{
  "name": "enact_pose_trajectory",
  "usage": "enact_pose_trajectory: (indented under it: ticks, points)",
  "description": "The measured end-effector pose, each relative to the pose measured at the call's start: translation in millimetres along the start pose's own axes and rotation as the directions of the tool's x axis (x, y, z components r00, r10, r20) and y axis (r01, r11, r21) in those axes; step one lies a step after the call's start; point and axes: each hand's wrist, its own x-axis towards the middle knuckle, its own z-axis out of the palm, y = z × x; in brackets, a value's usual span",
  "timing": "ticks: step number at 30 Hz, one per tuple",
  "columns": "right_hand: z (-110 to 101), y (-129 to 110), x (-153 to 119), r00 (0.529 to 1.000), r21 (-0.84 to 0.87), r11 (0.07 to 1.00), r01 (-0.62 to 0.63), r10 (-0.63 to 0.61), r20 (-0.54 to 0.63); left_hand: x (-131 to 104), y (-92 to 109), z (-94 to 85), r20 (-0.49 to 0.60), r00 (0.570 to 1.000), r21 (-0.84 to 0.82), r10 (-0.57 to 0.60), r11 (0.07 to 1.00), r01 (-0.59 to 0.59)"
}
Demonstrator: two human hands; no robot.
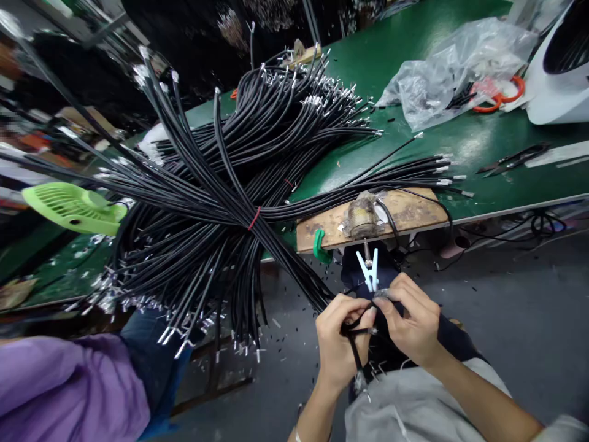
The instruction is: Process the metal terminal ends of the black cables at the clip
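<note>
My left hand [343, 337] is closed around the near ends of several black cables [304, 276], which run from a bundle tied with a red band [254, 218]. Close beside it, my right hand [411, 316] pinches the frayed silvery end [381, 294] of one cable. Both hands meet above my lap. Just beyond the fingertips, a light-blue clothes peg [369, 270] is on the metal shaft [367, 248] of a small motor [362, 216]. The motor is fixed on a wooden board [414, 212] at the table's edge. More cable ends hang below my left hand.
A large heap of black cables [184, 245] covers the left of the green table [368, 73]. A green fan [73, 205] stands at left, near a person in a purple sleeve [69, 387]. Orange-handled scissors [499, 98], a plastic bag [442, 73] and dark snips [513, 161] lie at right.
</note>
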Motion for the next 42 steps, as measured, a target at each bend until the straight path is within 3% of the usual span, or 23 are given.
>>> enact_pose_trajectory:
  ticks: [3,4,6,8,9,10,12,16,20,24,27,28,30,32,33,37,38,40,42]
  points:
    - [4,-3,-4,0.977,0.324,0.922,-0.213,0.208,0.050,0,4,3.0,-0.035,0.999,0.005,-0.032,0.999,0.033]
    - [6,-4,-5,0.943,0.458,0.826,-0.328,0.314,0.110,2,5,3.1,-0.031,0.999,-0.006,-0.038,0.999,0.037]
    - [8,-5,-5,0.833,0.659,0.541,-0.522,0.489,0.258,5,7,2.4,0.007,0.999,-0.026,-0.038,0.999,0.039]
    - [8,-4,-4,0.713,0.729,0.269,-0.629,0.573,0.403,7,8,0.9,0.057,0.998,-0.030,-0.027,0.999,0.028]
    - [7,-3,-4,0.668,0.723,0.191,-0.663,0.588,0.457,8,9,0.1,0.078,0.997,-0.027,-0.018,0.999,0.021]
    - [5,-1,-4,0.643,0.707,0.173,-0.686,0.599,0.477,9,9,-0.8,0.093,0.996,-0.024,-0.011,1.000,0.014]
    - [0,4,-4,0.679,0.677,0.293,-0.675,0.605,0.415,9,10,-2.3,0.107,0.994,-0.005,-0.020,1.000,0.021]
    - [-11,5,-2,0.833,0.526,0.651,-0.547,0.484,0.267,8,11,-3.2,0.105,0.992,0.036,-0.064,0.998,0.060]
    - [-12,1,2,0.871,0.255,0.833,-0.490,0.458,0.180,7,10,0.1,0.160,0.987,0.068,-0.017,0.998,0.006]
    - [-12,8,9,0.867,0.013,0.875,-0.483,0.476,0.146,5,10,2.9,0.220,0.975,0.098,-0.005,0.995,-0.017]
    - [-22,17,17,0.855,0.077,0.852,-0.518,0.514,0.068,5,9,1.9,0.231,0.972,0.108,-0.035,0.994,0.010]
    - [-26,18,19,0.864,0.130,0.855,-0.502,0.489,0.122,5,9,1.1,0.238,0.970,0.105,-0.043,0.994,0.018]
    - [-33,20,21,0.874,0.210,0.877,-0.432,0.350,0.336,5,8,-0.9,0.244,0.969,0.085,-0.039,0.996,0.019]
    - [-33,19,18,0.836,0.271,0.878,-0.396,0.222,0.502,7,8,-2.5,0.245,0.969,0.057,-0.034,0.998,0.020]
    - [-30,18,15,0.827,0.308,0.857,-0.414,0.212,0.521,7,8,-2.9,0.238,0.971,0.043,-0.032,0.999,0.022]
    - [-7,10,-2,0.833,0.542,0.632,-0.553,0.425,0.354,8,7,-1.8,0.192,0.981,-0.041,-0.031,0.998,0.040]
    - [-1,7,-4,0.833,0.561,0.620,-0.548,0.462,0.303,7,6,-1.0,0.181,0.983,-0.075,-0.038,0.996,0.053]
    - [5,1,-7,0.891,0.476,0.758,-0.445,0.430,0.147,6,4,0.0,0.172,0.981,-0.133,-0.086,0.985,0.110]
    - [5,-2,-5,0.979,0.211,0.959,-0.191,0.201,-0.025,4,3,-0.9,0.158,0.976,-0.127,-0.152,0.977,0.173]
